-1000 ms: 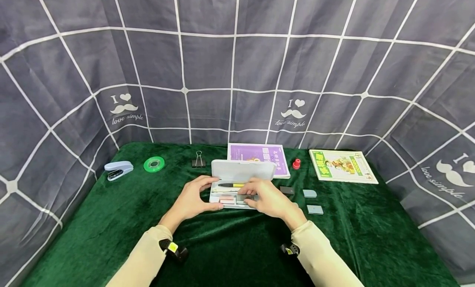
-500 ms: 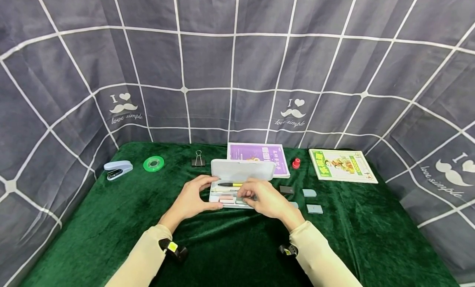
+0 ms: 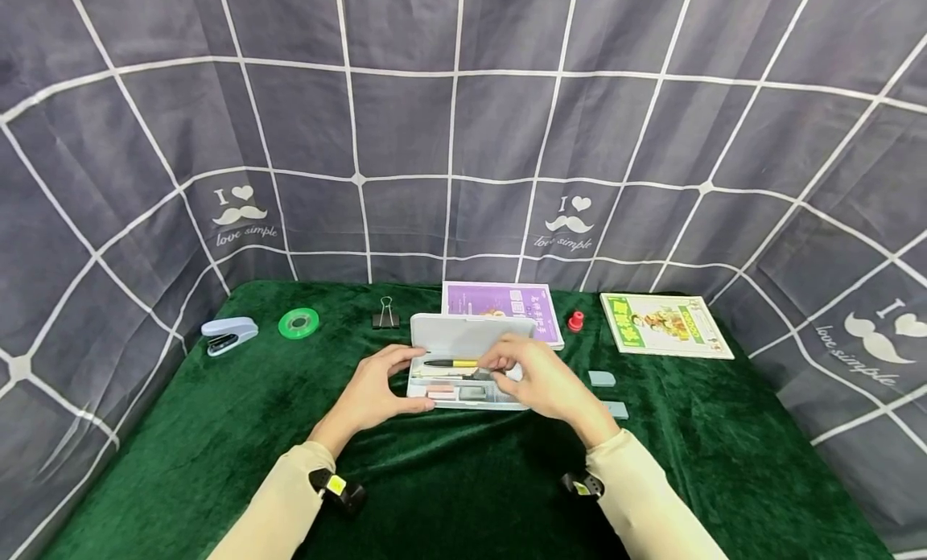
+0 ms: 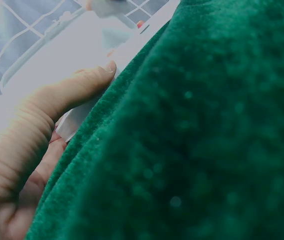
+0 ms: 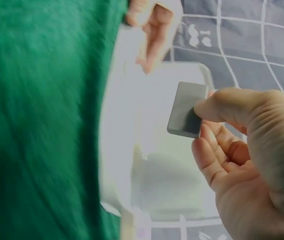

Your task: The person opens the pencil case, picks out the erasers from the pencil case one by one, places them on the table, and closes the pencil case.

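A pale-blue stapler (image 3: 230,331), a round green tape roll (image 3: 298,333) and a black metal binder clip (image 3: 386,319) lie left of a purple-covered book (image 3: 500,297); a small red knobbed object (image 3: 575,322) sits between it and a yellow-green illustrated book (image 3: 665,327).

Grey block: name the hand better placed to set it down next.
Right, I'd judge: the right hand pinches the grey block at the open pencil case, while the left hand is occupied gripping the case's left end.

Purple book (image 3: 500,299): lower left behind lid (image 3: 463,331)
Pen (image 3: 449,364): right end behind right hand (image 3: 541,376)
Sleeves (image 3: 278,496): cut off by head view's bottom
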`<move>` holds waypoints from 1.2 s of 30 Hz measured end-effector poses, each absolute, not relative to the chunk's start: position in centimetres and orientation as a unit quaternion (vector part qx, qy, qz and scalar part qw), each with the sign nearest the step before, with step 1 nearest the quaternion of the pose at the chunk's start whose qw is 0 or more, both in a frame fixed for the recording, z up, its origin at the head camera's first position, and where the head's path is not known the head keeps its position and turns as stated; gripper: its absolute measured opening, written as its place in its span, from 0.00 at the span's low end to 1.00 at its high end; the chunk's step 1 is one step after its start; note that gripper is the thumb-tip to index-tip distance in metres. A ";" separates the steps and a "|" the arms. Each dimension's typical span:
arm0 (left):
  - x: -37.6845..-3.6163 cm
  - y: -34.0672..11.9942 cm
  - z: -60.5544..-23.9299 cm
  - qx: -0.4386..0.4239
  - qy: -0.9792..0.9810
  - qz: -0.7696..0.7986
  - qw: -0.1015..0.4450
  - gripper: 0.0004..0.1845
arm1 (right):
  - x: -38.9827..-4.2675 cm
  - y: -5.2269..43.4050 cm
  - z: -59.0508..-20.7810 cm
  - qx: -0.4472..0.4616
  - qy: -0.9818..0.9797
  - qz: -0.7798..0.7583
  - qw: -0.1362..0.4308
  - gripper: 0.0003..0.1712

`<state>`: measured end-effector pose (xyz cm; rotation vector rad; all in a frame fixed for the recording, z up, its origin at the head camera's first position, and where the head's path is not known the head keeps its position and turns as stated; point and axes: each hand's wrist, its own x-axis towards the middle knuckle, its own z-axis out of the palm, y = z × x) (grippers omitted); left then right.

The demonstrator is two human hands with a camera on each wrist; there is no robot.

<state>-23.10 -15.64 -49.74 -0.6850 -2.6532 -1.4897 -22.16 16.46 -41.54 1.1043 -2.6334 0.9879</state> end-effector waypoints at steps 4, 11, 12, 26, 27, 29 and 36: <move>-23.1 -15.7 -49.8 -0.218 -0.850 -0.479 0.010 0.46 | -21.7 19.3 -40.3 0.359 -0.865 0.338 0.099 0.14; -22.9 -15.7 -50.0 -0.210 -0.853 -0.477 0.004 0.46 | -20.0 25.3 -38.6 0.304 -0.887 0.315 0.150 0.18; -22.9 -15.7 -50.0 -0.209 -0.854 -0.477 0.003 0.46 | -19.7 26.2 -38.5 0.298 -0.889 0.309 0.157 0.19; -23.0 -15.6 -49.8 -0.217 -0.852 -0.477 0.011 0.47 | -14.4 32.4 -42.1 0.265 -0.895 0.324 0.154 0.27; -23.0 -15.6 -49.8 -0.217 -0.852 -0.477 0.010 0.47 | -14.2 32.6 -42.6 0.264 -0.895 0.329 0.146 0.27; -23.0 -15.6 -49.9 -0.215 -0.852 -0.477 0.008 0.47 | -13.8 32.8 -43.5 0.261 -0.896 0.336 0.132 0.27; -23.1 -15.6 -49.9 -0.218 -0.852 -0.475 0.010 0.47 | -13.3 33.2 -45.7 0.266 -0.895 0.345 0.099 0.26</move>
